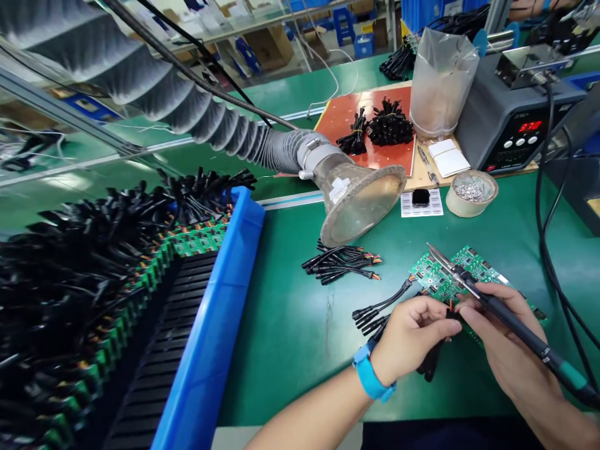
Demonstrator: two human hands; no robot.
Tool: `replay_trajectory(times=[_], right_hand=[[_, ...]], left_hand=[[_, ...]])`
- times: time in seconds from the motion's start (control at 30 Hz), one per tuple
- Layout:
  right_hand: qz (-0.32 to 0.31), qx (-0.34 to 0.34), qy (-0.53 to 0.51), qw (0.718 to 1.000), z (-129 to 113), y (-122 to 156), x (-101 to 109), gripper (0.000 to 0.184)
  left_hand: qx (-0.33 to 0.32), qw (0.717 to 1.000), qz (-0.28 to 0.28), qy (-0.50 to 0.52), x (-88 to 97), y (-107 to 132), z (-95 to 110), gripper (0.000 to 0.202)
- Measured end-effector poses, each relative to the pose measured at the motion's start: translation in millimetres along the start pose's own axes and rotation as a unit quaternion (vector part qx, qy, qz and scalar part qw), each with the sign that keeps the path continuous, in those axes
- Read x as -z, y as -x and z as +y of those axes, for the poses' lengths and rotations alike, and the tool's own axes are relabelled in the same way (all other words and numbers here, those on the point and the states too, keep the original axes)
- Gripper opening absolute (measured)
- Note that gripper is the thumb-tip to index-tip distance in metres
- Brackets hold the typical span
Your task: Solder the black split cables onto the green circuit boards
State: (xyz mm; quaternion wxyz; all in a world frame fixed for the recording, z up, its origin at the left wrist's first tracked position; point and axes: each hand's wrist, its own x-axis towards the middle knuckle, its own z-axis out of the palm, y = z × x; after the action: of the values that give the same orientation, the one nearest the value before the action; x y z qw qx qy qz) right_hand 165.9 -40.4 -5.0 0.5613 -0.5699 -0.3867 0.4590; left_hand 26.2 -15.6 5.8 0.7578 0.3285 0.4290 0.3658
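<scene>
Left hand pinched shut on a black split cable, wire ends at a green circuit board, near right on the bench. Right hand, just beside it, grips a soldering iron pen-style, tip above the board. Far right, soldering station display reads 370.

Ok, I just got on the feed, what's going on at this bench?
A person's right hand holds a soldering iron with its tip over a green circuit board, while the left hand grips a black cable harness beside the board. A fume extractor hood sits just beyond, and a blue tray holds more boards with cables.
</scene>
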Motion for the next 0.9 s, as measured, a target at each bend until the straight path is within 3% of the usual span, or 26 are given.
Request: replay_trajectory(times=[0.17, 0.33, 0.5, 0.63, 0.7, 0.77, 0.87, 0.9], right_hand=[[0.065, 0.001, 0.036, 0.997, 4, 2, 6, 0.037], [-0.024, -0.055, -0.056, 0.997, -19, 0, -2, 0.033], [-0.064, -0.064, -0.102, 0.991, -19, 0, -6, 0.032], [-0.073, 0.058, 0.051, 0.994, -10, -3, 2, 0.031], [-0.068, 0.161, 0.178, 0.968, -8, -6, 5, 0.029], [-0.074, 0.244, 0.255, 0.933, -7, -9, 6, 0.026], [-0.108, 0.296, 0.277, 0.908, -5, -11, 9, 0.025], [-0.116, 0.298, 0.278, 0.906, -4, -11, 9, 0.026]], left_hand=[[0.028, 0.997, -0.043, 0.064, 2.5, 0, 1, 0.034], [0.043, 0.987, -0.133, 0.076, 1.7, 2, -2, 0.036], [0.013, 0.985, -0.168, 0.037, -2.0, 1, 2, 0.036], [0.004, 0.992, -0.127, -0.008, -0.5, 1, -2, 0.032], [-0.032, 0.993, -0.06, -0.093, 2.7, 2, -7, 0.026], [-0.125, 0.958, 0.004, -0.258, 6.9, 3, -10, 0.015], [-0.275, 0.831, 0.038, -0.482, 11.6, 8, -12, 0.019], [-0.296, 0.806, 0.034, -0.511, 11.7, 9, -11, 0.022]])
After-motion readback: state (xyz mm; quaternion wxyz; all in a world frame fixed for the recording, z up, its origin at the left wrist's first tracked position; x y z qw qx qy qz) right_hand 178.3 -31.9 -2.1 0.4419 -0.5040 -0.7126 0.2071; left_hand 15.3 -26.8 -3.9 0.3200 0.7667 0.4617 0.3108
